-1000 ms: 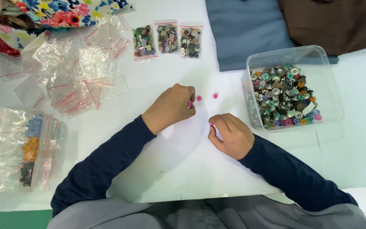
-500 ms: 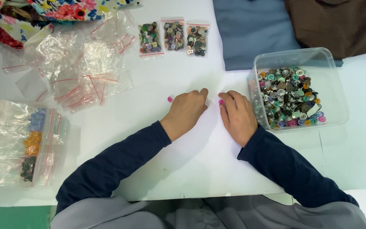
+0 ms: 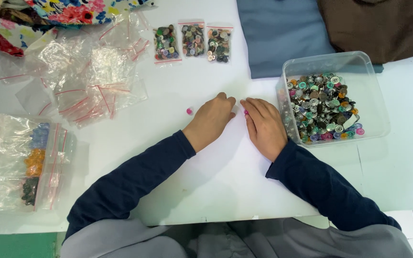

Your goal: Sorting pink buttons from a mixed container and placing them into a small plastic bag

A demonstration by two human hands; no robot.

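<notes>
Both of my hands rest palm down on the white table (image 3: 216, 191), close together in the middle. My left hand (image 3: 211, 119) has its fingers curled under, so what lies beneath its fingertips is hidden. My right hand (image 3: 264, 126) lies flat with fingers stretched out, and a small pink button (image 3: 245, 112) shows at the edge of its index finger. A second pink button (image 3: 189, 111) lies loose on the table just left of my left hand. Right beside my right hand stands a clear plastic box (image 3: 369, 91) full of mixed metal and coloured buttons.
Three small zip bags of buttons (image 3: 193, 42) lie in a row at the back. A heap of empty clear zip bags (image 3: 87, 81) is at the back left, and a larger bag with coloured beads (image 3: 20, 162) at the left. Blue cloth (image 3: 283, 33), brown cloth (image 3: 378, 24) and floral fabric (image 3: 48, 14) lie along the far edge.
My hands have come closer together and further forward, beside the clear box. They now lie low on the table; earlier my left fingers were pinching near the pink buttons.
</notes>
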